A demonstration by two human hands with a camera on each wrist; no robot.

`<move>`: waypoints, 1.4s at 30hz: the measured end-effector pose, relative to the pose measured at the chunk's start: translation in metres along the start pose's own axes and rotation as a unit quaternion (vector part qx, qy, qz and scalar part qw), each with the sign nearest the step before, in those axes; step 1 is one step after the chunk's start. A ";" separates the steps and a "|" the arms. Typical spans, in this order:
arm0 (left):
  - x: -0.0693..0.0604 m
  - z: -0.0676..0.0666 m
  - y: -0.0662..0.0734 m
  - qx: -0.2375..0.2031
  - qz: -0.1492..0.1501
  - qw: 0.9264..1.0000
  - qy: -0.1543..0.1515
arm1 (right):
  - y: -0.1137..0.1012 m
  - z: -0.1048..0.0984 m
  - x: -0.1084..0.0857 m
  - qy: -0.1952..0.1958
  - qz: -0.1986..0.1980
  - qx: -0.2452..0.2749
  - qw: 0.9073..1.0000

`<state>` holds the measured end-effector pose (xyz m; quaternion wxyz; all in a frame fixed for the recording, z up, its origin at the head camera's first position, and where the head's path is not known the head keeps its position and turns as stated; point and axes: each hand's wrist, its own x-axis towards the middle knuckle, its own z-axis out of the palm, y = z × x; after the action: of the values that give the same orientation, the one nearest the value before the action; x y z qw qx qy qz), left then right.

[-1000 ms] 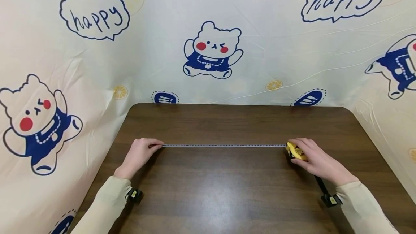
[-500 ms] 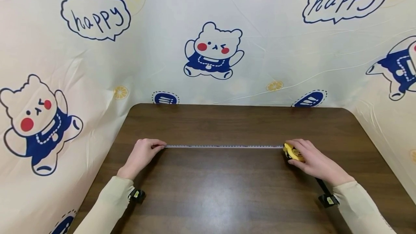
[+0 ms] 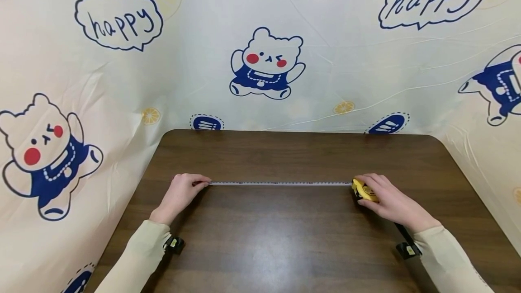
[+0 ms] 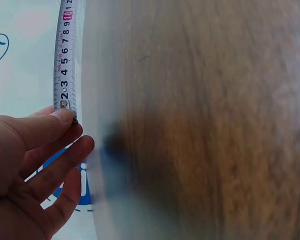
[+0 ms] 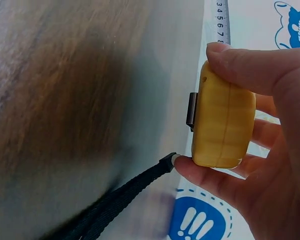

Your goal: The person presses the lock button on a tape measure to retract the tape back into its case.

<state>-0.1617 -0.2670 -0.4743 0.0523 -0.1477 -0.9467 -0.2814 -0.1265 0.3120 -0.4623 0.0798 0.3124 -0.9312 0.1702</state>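
A yellow tape measure (image 3: 363, 191) is held above the table by my right hand (image 3: 392, 201), with its white blade (image 3: 281, 184) pulled out straight to the left. My left hand (image 3: 176, 198) pinches the blade's free end between thumb and forefinger. In the left wrist view the low numbers on the blade (image 4: 65, 60) show just beyond the thumb, while the other fingers are loosely bent. In the right wrist view my fingers wrap round the yellow case (image 5: 224, 120), thumb near the blade's mouth. A black strap (image 5: 135, 195) hangs from the case.
The dark brown wooden table (image 3: 260, 248) lies under both hands. Behind it and along the sides hangs a pale cloth (image 3: 342, 58) printed with bears and lettering. Small black devices, such as the left one (image 3: 175, 244), sit at both wrists.
Both hands have come slightly closer together, the left drifting right and the right drifting left. The stretch of blade between them is shorter. Both grips stay the same.
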 end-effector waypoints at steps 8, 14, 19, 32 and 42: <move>0.004 0.003 0.007 -0.007 0.002 1.000 -0.008 | -0.004 -0.001 0.003 -0.012 0.005 0.005 1.000; 0.004 0.006 0.012 -0.008 0.004 1.000 -0.010 | -0.006 0.000 0.005 -0.009 -0.001 0.007 1.000; 0.004 0.009 0.015 -0.012 0.012 1.000 -0.011 | -0.009 0.000 0.006 -0.014 0.001 0.008 1.000; 0.006 0.013 0.021 -0.023 0.010 1.000 -0.018 | -0.016 -0.001 0.010 -0.019 -0.006 0.005 1.000; 0.009 0.016 0.027 -0.032 0.009 0.999 -0.031 | -0.018 0.001 0.013 -0.026 -0.007 0.008 1.000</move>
<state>-0.1625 -0.2338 -0.4720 0.0210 -0.1660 -0.9372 -0.3062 -0.1262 0.2910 -0.4548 0.0546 0.3241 -0.9293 0.1687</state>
